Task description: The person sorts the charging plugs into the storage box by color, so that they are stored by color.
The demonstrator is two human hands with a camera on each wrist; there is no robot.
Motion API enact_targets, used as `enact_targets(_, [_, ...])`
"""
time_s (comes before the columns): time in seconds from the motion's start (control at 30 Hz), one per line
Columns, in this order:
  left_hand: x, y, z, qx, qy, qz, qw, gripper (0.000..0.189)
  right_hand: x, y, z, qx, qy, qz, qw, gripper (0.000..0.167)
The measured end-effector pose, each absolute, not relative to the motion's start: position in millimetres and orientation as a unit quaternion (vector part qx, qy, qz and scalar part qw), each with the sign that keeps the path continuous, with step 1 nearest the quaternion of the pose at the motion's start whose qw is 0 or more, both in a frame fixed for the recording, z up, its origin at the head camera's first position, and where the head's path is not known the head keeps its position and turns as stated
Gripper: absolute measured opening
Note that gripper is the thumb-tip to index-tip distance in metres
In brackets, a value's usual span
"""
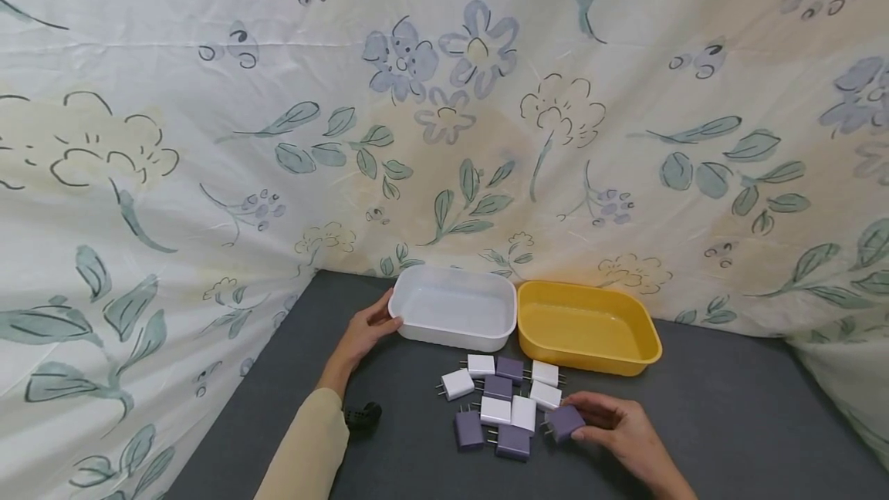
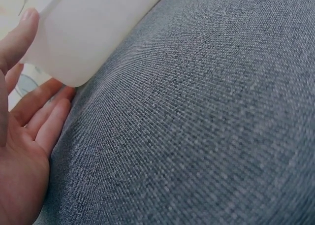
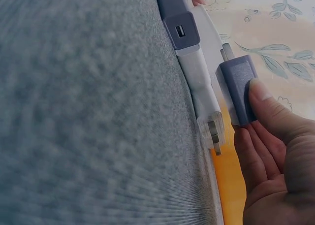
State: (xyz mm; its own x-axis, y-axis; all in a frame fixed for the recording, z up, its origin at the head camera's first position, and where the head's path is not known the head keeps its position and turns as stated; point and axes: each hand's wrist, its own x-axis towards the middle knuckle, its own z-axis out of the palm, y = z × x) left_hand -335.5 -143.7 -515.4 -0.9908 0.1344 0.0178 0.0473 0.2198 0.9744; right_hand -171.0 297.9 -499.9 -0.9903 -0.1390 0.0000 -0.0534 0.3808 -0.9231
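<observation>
My right hand pinches a purple charger between thumb and fingers. In the right wrist view its metal prongs stick out past the fingertips, and this purple plug looks lifted off the surface. At the left end of a white tray, my left hand touches the outer wall, its thumb and fingers extended. The left wrist view shows this palm turned to the camera beside the tray wall. White chargers and purple chargers lie clustered between the hands.
A yellow tray stands directly right of the white one. Dark cloth covers the table, with a flower-patterned sheet hanging behind. A small black object shows near the left wrist.
</observation>
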Motion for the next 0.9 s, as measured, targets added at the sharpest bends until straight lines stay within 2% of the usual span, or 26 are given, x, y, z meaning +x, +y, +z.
enact_targets(0.5, [-333.1,-142.1,-514.4,0.059,0.785,0.616,0.03,0.083,-174.5,290.9,-494.6,-0.003,0.833,-0.553,0.002,0.054])
enact_targets(0.9, [-334.0,-143.1,-516.7,0.069,0.78,0.621,0.027,0.078,-177.2,290.8,-493.0,-0.017,0.826,-0.562,-0.024,0.051])
